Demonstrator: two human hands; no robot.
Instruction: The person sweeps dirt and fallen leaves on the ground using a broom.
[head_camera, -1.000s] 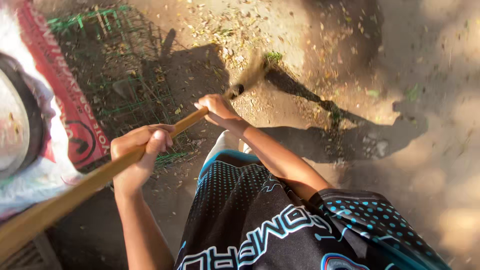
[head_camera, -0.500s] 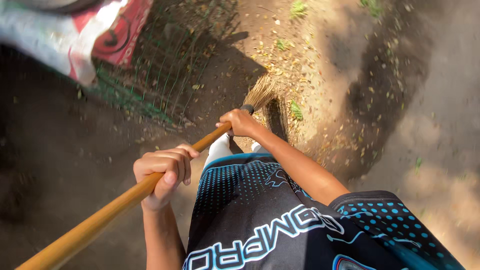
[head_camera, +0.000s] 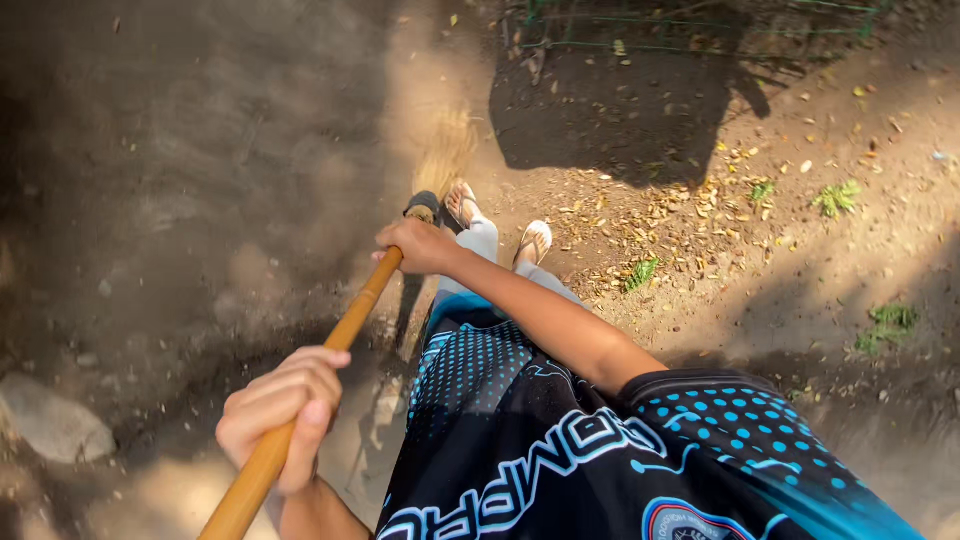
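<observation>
The right arm is stretching forward from the shoulder across a black and blue printed shirt (head_camera: 560, 440), nearly straight, with the right hand (head_camera: 418, 246) wrapping its fingers tight around the lower part of a wooden broom handle (head_camera: 330, 350). The left hand (head_camera: 285, 410) is sitting closer to the body, elbow bent, fingers curling shut around the upper part of the same handle, thumb side tilting up. The handle is running diagonally from the lower left up towards the middle, smooth and honey-coloured, catching sunlight. Beyond the right hand a dark collar is joining the handle to pale straw bristles (head_camera: 445, 155), blurring against the dirt ground (head_camera: 200, 150). Two feet in sandals (head_camera: 500, 225) are standing just beside the bristles. Dry leaves (head_camera: 680, 215) are lying scattered to the right, and a green wire fence (head_camera: 690, 20) is crossing the top edge. A grey stone (head_camera: 55, 420) is resting at the left.
</observation>
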